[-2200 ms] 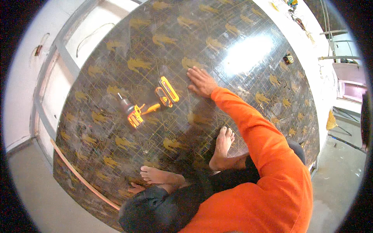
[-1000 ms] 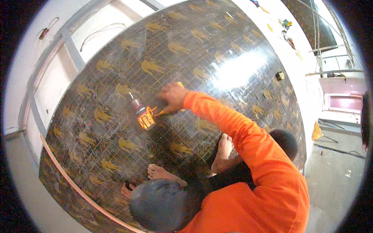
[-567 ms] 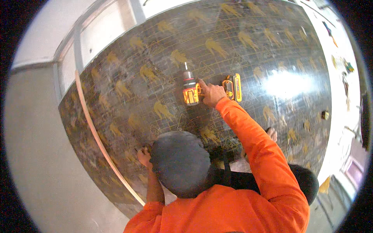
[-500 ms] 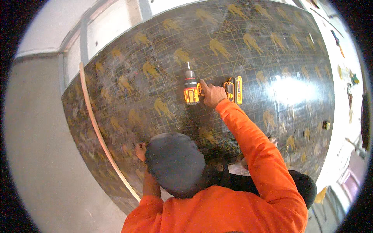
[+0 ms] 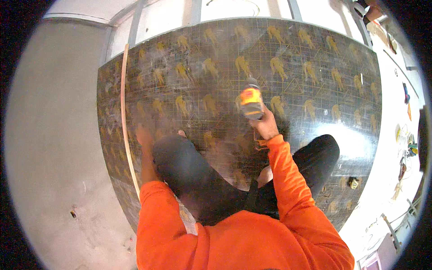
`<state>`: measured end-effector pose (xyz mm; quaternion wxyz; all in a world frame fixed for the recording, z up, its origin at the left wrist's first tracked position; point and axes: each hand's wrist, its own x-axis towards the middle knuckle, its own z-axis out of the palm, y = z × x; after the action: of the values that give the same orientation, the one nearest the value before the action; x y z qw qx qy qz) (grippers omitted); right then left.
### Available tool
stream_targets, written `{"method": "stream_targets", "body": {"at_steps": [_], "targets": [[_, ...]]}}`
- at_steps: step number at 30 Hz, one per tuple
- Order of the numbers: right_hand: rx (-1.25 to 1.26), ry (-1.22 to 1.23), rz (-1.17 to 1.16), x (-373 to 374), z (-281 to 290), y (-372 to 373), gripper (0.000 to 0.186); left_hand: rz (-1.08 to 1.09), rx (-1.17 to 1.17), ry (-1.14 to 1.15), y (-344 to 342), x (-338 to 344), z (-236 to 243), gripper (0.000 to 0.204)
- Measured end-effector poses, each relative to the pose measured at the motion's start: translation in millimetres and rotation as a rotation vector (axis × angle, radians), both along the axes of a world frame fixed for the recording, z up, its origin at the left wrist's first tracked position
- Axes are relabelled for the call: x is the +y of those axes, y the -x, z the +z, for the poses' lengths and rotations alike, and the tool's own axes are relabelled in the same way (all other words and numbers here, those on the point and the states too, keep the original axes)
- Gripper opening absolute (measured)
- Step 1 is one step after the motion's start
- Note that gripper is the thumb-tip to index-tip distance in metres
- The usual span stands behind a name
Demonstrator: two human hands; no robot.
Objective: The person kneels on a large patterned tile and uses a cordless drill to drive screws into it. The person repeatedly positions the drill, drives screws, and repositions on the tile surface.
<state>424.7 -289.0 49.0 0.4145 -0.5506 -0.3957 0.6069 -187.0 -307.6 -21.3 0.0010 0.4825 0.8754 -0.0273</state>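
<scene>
My right hand (image 5: 265,122) grips the yellow and black cordless drill (image 5: 251,99) by its handle, raised over the dark, gold-printed board (image 5: 216,63) I am sitting on. The drill's battery is partly hidden behind my wrist. My left hand (image 5: 143,134), smeared by motion, reaches down beside my left knee (image 5: 173,157), close to a long thin wooden strip (image 5: 123,90) lying across the board's left part; whether its fingers hold anything cannot be made out. My bare right foot (image 5: 265,175) shows beneath my right forearm.
A tape measure (image 5: 353,182) lies on the board near its right edge. Grey concrete (image 5: 54,144) runs along the left. A white wall with grey framing (image 5: 196,10) is beyond the far edge. Small tools and cables (image 5: 405,153) are scattered on a white surface at the right, near metal pipes (image 5: 391,231).
My right hand has gone from resting flat on the board to gripping and lifting the drill. My left arm has reached toward the strip. The view has turned, bringing both legs into sight.
</scene>
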Motion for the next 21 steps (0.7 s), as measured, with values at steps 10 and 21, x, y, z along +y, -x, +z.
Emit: {"method": "stream_targets", "body": {"at_steps": [10, 21], "targets": [[0.015, 0.146, -0.255, -19.6, 9.3, -110.6, 0.031, -0.001, -0.534, -0.088, -78.8, 24.3, 1.7, 0.025], [0.195, -0.056, -0.351, -39.1, 187.0, -173.7, 0.06, 0.579, -2.128, -0.389, -353.0, 10.6, 65.5, 0.043]]}}
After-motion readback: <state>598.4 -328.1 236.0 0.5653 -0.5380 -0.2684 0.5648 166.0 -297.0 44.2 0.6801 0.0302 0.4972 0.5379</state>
